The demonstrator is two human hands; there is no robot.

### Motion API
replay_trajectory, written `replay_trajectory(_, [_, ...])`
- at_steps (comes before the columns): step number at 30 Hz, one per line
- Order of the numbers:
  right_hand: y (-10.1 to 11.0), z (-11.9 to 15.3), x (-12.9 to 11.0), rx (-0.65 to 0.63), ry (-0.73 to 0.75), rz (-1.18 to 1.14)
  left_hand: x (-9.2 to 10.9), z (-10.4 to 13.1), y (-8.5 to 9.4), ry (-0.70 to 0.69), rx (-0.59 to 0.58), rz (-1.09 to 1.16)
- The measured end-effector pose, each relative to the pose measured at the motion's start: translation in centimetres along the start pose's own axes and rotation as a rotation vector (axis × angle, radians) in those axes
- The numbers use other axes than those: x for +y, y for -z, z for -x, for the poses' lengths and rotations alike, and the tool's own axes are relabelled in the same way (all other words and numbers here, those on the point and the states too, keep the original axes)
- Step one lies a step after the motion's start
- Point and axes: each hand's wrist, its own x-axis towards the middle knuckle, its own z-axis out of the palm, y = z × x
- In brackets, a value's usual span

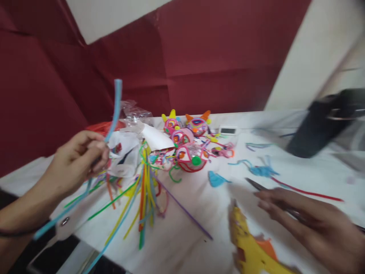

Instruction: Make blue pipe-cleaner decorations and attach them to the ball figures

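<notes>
My left hand (pixel 81 156) is raised at the left, its fingers pinched on a light blue pipe cleaner (pixel 116 104). One end sticks up above the fingers, and a long tail hangs down to the lower left. At the right, my right hand (pixel 310 220) is closed around a dark, slim, pointed metal tool (pixel 253 184); blur hides whether it is tweezers or scissors. Just left of that hand lies a yellow glue gun (pixel 242 236), its nozzle facing away from me. A small blue fuzzy piece (pixel 216 179) rests beyond the tool's tip.
A bundle of coloured pipe cleaners (pixel 145 190) spreads over the white table (pixel 182 247). Behind it sit several decorated balls with faces (pixel 192 158). A blue pipe-cleaner shape (pixel 261 170) and red pipe cleaner (pixel 313 194) lie right. A black cylinder (pixel 310 129) stands at the back right.
</notes>
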Motion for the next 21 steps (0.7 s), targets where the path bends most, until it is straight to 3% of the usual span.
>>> replay_trajectory(3, [0.4, -1.0, -4.7, -0.176, -0.138, -0.251, 6.4, 4.2, -6.5, 0.056, -0.534, 0.309])
replay_trajectory(5, [0.3, -1.6, -6.4, -0.251, -0.202, -0.491, 9.0, 6.5, -9.9, 0.015, -0.837, 0.485])
replay_trajectory(6, [0.2, -1.8, -6.9, -0.269, -0.205, -0.594, 9.8, 7.2, -11.3, -0.025, -0.958, 0.566])
replay_trajectory(8, [0.2, -2.2, -7.1, -0.237, -0.198, -0.692, 10.9, 8.0, -13.7, -0.060, -1.084, 0.616])
replay_trajectory(11, [0.4, -2.9, -6.3, -0.145, -0.191, -0.706, 11.1, 7.7, -15.8, -0.071, -1.186, 0.657])
replay_trajectory(15, [0.6, -4.0, -4.7, 0.001, -0.274, -0.775, 10.1, 6.4, -16.4, 0.070, -1.262, 0.779])
replay_trajectory(21, [-0.1, -4.8, -2.7, 0.097, -0.414, -0.971, 8.8, 5.7, -17.4, 0.223, -0.967, 1.114])
